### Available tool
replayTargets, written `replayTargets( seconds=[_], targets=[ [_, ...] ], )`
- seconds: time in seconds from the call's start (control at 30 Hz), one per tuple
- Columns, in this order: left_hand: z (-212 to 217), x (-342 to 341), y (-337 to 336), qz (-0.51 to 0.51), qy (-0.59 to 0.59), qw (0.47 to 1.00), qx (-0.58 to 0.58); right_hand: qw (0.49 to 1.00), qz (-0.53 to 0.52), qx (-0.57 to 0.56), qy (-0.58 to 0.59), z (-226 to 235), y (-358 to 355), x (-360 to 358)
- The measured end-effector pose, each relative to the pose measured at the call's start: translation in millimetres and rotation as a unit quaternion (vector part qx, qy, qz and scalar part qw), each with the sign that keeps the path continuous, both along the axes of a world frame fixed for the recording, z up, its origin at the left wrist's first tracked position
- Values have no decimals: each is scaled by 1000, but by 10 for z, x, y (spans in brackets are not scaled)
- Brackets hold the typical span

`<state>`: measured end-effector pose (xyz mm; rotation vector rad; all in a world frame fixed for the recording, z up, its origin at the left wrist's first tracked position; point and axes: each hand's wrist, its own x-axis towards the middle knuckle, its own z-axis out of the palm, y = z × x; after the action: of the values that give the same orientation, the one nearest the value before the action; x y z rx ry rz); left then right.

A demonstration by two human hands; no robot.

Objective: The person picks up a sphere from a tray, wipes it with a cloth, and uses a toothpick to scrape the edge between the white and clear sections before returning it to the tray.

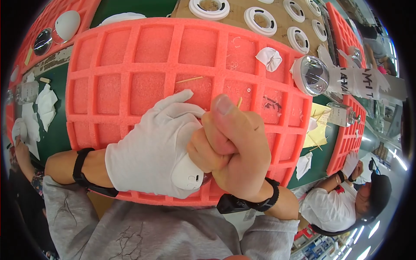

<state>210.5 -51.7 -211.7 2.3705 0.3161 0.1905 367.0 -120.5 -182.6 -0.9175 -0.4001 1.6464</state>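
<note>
My left hand, in a white cloth glove, wraps around a small white rounded device held close below the camera. My bare right hand is closed in a fist against it, pinching a thin wooden stick whose tip pokes up beside my thumb. Both hands hover over a large pink foam tray divided into square pockets. Another wooden stick lies in one pocket. A crumpled white wipe rests in a pocket to the right. Most of the device is hidden by my fingers.
A clear-domed white unit sits at the tray's right edge. White rings lie on cardboard behind. More pink trays stand left and right. White cloths lie on the green table. Another person sits at lower right.
</note>
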Motion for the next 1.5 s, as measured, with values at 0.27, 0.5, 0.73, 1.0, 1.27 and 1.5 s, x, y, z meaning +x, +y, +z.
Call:
replayTargets(
  seconds=[0.27,0.5,0.73,1.0,1.27,1.5],
  targets=[
    [-108,-157,-132,51,-88,995,13,978,-63,-4,198,-240,-116,-43],
    [-199,-174,-164,52,-103,993,-26,982,-89,18,165,-300,-131,-110],
    [-198,-143,-177,29,-86,996,-15,991,-62,49,106,-306,-236,-137],
    [-65,-101,-167,21,-57,998,3,991,-29,130,6,-197,-266,-104],
    [-125,-189,-120,7,-48,999,23,977,-64,20,201,-297,-145,-77],
    [-173,-261,-73,-3,-47,999,16,990,-36,72,113,-333,-155,-183]
  ],
)
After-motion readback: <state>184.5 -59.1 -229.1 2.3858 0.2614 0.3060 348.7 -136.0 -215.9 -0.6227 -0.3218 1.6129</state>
